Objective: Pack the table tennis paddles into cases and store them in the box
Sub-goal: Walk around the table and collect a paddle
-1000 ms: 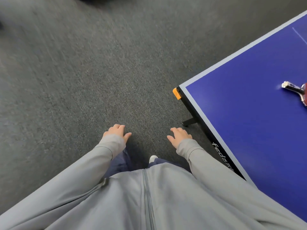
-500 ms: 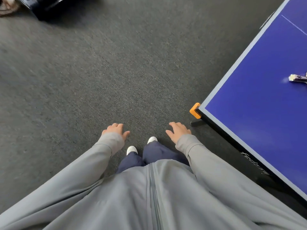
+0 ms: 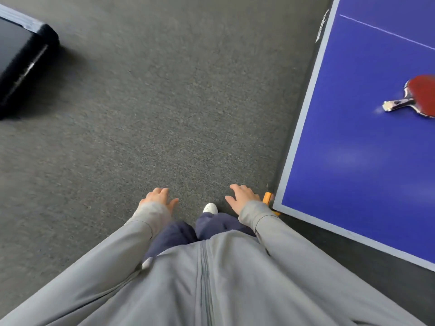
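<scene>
**Open carpet ahead, table corner hard by the right hand**

A wide stretch of grey carpet [image 3: 164, 109] lies bare ahead of both hands. The left hand [image 3: 157, 197] hangs with free space all round it. The right hand [image 3: 242, 196] hangs just beside the orange corner guard [image 3: 267, 198] of the blue table tennis table [image 3: 353, 172], which blocks the right side. A black case [image 3: 21, 67] stands well apart at far left.
</scene>
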`<state>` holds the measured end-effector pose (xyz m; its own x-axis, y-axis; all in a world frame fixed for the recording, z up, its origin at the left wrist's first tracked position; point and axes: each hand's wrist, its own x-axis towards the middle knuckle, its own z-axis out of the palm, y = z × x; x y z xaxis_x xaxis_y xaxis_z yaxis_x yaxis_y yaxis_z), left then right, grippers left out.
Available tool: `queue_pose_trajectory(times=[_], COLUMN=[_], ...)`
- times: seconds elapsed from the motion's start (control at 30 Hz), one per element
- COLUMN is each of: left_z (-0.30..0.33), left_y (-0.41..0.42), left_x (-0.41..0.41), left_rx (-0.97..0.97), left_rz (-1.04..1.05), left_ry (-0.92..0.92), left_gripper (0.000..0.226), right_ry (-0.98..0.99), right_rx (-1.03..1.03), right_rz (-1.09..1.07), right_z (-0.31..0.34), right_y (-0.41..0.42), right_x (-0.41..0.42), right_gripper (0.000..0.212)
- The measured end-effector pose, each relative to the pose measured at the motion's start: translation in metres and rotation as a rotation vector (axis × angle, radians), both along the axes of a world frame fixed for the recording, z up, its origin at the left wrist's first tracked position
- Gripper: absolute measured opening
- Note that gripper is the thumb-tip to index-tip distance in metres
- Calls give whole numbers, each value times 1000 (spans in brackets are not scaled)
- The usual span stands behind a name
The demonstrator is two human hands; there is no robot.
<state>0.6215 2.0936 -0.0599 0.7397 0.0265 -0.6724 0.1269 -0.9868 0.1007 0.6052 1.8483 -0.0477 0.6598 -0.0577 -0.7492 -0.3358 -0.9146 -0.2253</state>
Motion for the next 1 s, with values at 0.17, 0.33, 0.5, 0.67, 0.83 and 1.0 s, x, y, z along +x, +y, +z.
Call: queue_pose_trajectory(times=[0.17,0.33,0.5,0.67,0.83,1.0], left_z=[-3,-16,-15,4,14,13], left_y=[-7,-17,-26,-39,-71,-129], left_x=[81,167,270,368,427,457], left_rx=[-20,-76,-93,-80,-60,-37], left_rz=[-95,-173,-350,-495,-589,-714], left_ry=[-25,8,64,28,39,69], left_gripper=[51,44,51,53,52,55], right_ry=[10,74,95,53,17,1], right_rx=[-18,-38,-76,-77,-50,-43], right_rz=[-102,-265,-450,-599,-716,-824], right_z=[5,-2,3,11,18,15], right_y=[-10,-16,-7,9,3,-32], right_x=[48,90,149,204,244,269], right_gripper=[46,45,45,44,44,43])
